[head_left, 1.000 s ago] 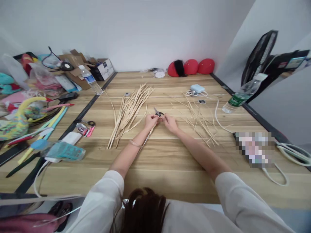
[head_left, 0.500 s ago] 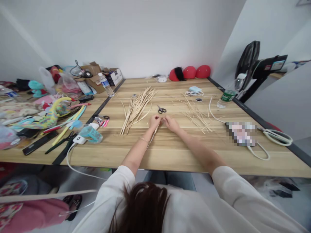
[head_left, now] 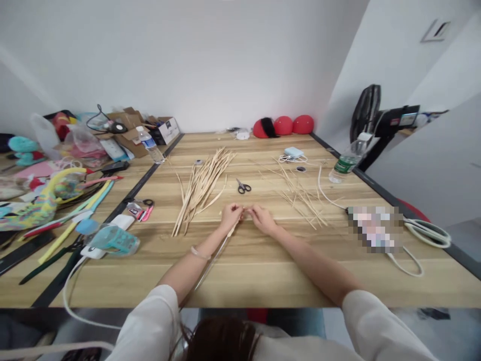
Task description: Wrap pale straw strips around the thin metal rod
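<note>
Close together near the front middle of the table are my two hands, fingertips meeting. My left hand (head_left: 231, 216) is closed in a pinch on a thin pale strip (head_left: 212, 262), which trails down to the lower left beside the forearm. Opposite it, my right hand (head_left: 262, 219) also pinches at the strip's upper end; the exact spot is hidden by the fingers. Just beyond the hands lie small black-handled scissors (head_left: 244, 187). A bundle of long flat pale strips (head_left: 205, 183) is to the left, and thinner loose strips (head_left: 300, 193) are scattered to the right.
Along the right stand a green-labelled water bottle (head_left: 342, 165) and a blurred-out device (head_left: 374, 228) with a white cable. Left are a teal bottle (head_left: 116, 240) lying over a white power strip, pliers (head_left: 71, 250) and piled crafts. Red domed objects (head_left: 283, 126) sit at the back.
The head view has shifted, so the table sits lower and a little further left in view. Both hands stay together at the strip, with only slight finger movement.
</note>
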Available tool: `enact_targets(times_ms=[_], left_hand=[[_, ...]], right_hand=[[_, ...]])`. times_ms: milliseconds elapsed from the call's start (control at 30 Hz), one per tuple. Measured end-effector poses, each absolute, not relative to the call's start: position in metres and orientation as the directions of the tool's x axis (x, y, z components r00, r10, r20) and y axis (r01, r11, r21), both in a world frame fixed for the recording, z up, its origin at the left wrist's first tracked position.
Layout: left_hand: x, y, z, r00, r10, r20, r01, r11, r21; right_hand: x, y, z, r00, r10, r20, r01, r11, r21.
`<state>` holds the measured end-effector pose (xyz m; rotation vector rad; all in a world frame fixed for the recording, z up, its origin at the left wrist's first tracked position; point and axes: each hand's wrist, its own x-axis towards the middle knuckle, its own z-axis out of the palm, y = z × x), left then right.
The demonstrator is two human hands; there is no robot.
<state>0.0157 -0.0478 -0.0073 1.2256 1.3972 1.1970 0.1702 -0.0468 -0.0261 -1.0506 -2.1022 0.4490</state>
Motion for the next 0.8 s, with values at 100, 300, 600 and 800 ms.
enact_targets(times_ms=[100,300,600,800], left_hand=[[0.0169,-0.0476,-0.0043,-0.099,0.992,-0.081,0.069,0.088,0.994],[0.0184,-0.0499,0.0015,-0.107,0.987,-0.120,0.061,0.127,0.990],[0.0206,-0.0509,0.0010,-0.077,0.986,-0.150,0.084,0.156,0.984],[0.0219,-0.0515,-0.0023,-0.078,0.983,-0.165,0.090,0.172,0.981]], right_hand=[[0.1707,-0.0439,-0.0272,-0.344,0.804,0.485,0.467,0.595,-0.654],[0.1728,-0.0448,-0.0224,-0.379,0.775,0.506,0.421,0.631,-0.651],[0.1745,-0.0453,-0.0214,-0.336,0.822,0.459,0.369,0.564,-0.739],[0.1761,-0.0441,-0.0238,-0.296,0.857,0.421,0.325,0.505,-0.799]])
